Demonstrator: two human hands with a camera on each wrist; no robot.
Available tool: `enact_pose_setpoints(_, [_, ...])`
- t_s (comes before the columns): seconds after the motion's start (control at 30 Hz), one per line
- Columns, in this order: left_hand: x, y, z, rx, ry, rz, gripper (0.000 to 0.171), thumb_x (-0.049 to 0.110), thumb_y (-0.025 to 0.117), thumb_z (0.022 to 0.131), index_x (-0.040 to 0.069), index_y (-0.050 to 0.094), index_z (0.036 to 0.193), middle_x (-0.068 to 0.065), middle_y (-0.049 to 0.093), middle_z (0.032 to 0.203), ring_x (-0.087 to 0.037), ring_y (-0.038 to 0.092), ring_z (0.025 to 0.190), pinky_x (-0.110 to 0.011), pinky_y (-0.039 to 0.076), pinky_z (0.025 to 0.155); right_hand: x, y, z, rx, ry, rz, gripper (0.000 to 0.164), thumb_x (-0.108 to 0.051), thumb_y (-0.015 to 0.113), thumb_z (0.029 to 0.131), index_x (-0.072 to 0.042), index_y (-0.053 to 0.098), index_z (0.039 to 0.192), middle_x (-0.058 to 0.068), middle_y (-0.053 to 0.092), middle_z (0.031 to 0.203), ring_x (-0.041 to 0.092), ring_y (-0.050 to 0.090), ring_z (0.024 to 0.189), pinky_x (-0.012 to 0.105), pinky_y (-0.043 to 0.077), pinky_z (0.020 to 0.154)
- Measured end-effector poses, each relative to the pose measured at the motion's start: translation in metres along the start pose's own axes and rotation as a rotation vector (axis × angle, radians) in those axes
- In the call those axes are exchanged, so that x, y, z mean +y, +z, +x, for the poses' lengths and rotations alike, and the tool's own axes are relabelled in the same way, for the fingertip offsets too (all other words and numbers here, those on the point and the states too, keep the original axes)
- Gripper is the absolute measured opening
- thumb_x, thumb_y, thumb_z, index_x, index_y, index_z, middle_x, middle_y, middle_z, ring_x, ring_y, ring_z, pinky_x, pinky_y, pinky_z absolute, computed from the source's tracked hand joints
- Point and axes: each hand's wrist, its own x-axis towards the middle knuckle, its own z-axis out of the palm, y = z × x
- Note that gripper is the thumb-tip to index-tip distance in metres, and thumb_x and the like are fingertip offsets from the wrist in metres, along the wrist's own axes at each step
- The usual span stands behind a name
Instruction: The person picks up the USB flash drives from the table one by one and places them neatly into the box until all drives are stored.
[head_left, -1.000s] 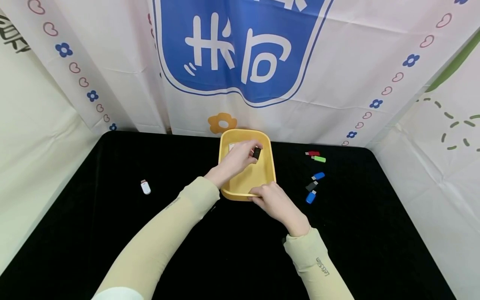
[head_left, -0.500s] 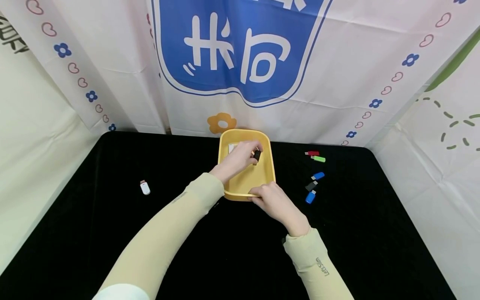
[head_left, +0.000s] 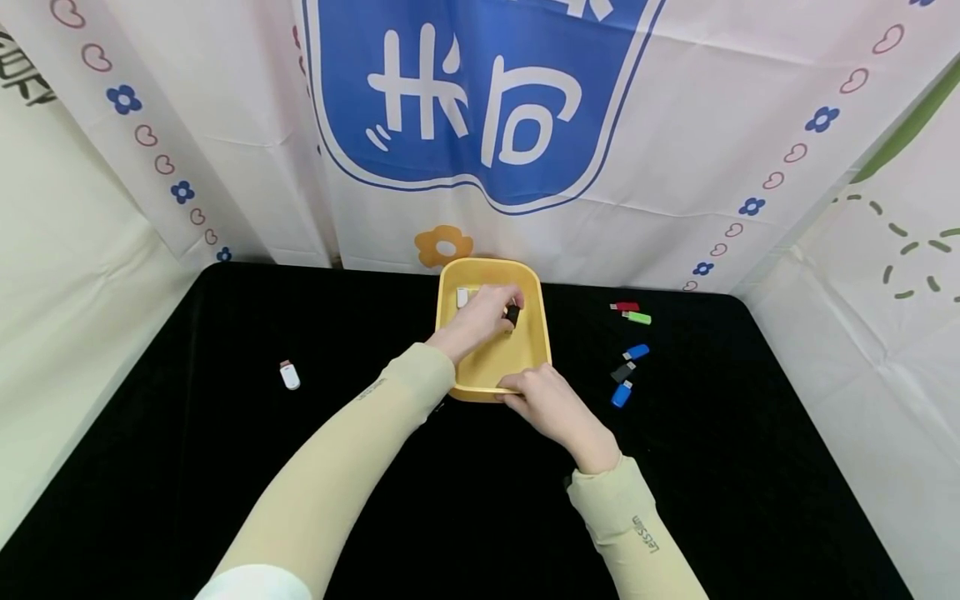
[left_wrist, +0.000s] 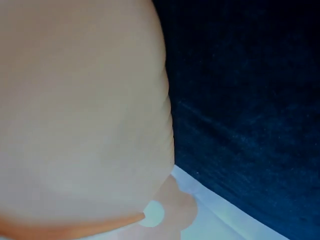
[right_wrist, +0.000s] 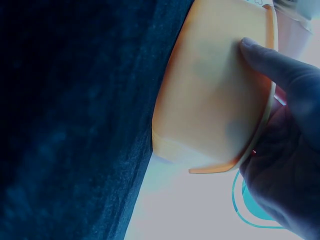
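In the head view a yellow tray (head_left: 489, 379) stands at the back middle of the black table. My left hand (head_left: 483, 315) reaches into it and pinches a black USB stick (head_left: 513, 314) between thumb and fingers. A white USB stick (head_left: 462, 297) lies in the tray's far left part, partly hidden by that hand. My right hand (head_left: 551, 400) grips the near right rim. In the right wrist view its thumb (right_wrist: 265, 60) presses the tray's outer wall (right_wrist: 210, 95), and the fingers go over the rim. The left wrist view is mostly filled by the hand's blurred skin (left_wrist: 85, 110).
A white USB stick with a reddish end (head_left: 289, 375) lies left of the tray. To the right lie a red one (head_left: 625, 307), a green one (head_left: 637, 318), a dark one (head_left: 623, 372) and two blue ones, one nearer me (head_left: 621, 394). A printed curtain (head_left: 375, 225) hangs behind.
My left hand has shifted slightly within the tray, and the black USB stick has tilted and moved a little nearer me. The right hand and the tray have stayed in place.
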Motion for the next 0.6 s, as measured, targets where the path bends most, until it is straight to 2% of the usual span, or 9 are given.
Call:
enact_pose_setpoints(0.33, [-0.007, 0.006, 0.004, -0.009, -0.032, 0.014, 0.036, 0.001, 0.075, 0.086, 0.007, 0.060, 0.119, -0.009, 0.065, 0.125, -0.024, 0.057, 0.123, -0.038, 0.048, 0.106, -0.001, -0.001, 0.000, 0.015, -0.017, -0.035, 0.018, -0.011, 0.067, 0.095, -0.012, 0.069, 0.076, -0.009, 0.052, 0.059, 0.004, 0.043, 0.056, 0.019, 0.041, 0.061])
enact_pose_setpoints(0.6, [-0.008, 0.012, 0.007, -0.010, -0.022, 0.121, 0.044, 0.004, 0.073, 0.088, 0.009, 0.055, 0.128, -0.011, 0.059, 0.131, -0.025, 0.056, 0.126, -0.037, 0.048, 0.106, -0.001, -0.001, 0.000, 0.008, -0.010, -0.021, 0.019, -0.011, 0.066, 0.095, -0.012, 0.068, 0.076, -0.009, 0.052, 0.059, 0.003, 0.043, 0.055, 0.019, 0.041, 0.060])
